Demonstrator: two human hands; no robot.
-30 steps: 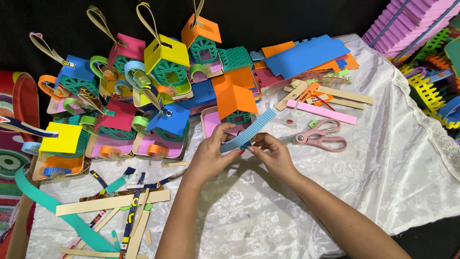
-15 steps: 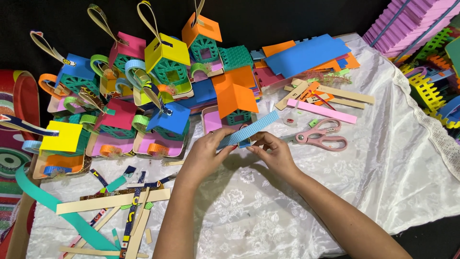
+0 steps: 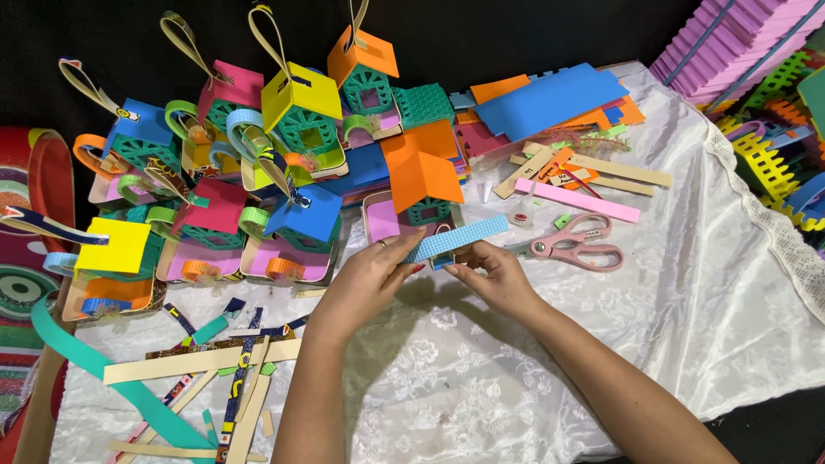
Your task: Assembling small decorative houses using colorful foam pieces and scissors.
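Note:
Both my hands hold a light blue textured foam strip (image 3: 457, 238) over the white cloth. My left hand (image 3: 368, 279) pinches its lower left end with thumb and fingers. My right hand (image 3: 490, 273) grips it from below near the middle. The strip slants up to the right, just in front of a small foam house with an orange roof (image 3: 421, 176). Pink-handled scissors (image 3: 577, 243) lie to the right of my right hand.
Many colourful foam houses (image 3: 301, 120) with ribbon loops crowd the back left. Foam sheets (image 3: 550, 99) and a pink strip (image 3: 577, 199) lie at the back right. Loose strips (image 3: 202, 361) are scattered front left. Stacked purple foam (image 3: 730, 43) and fence pieces (image 3: 765, 163) sit far right.
The blue strip has tilted flatter and shifted slightly right, and my hands have adjusted their grip along it.

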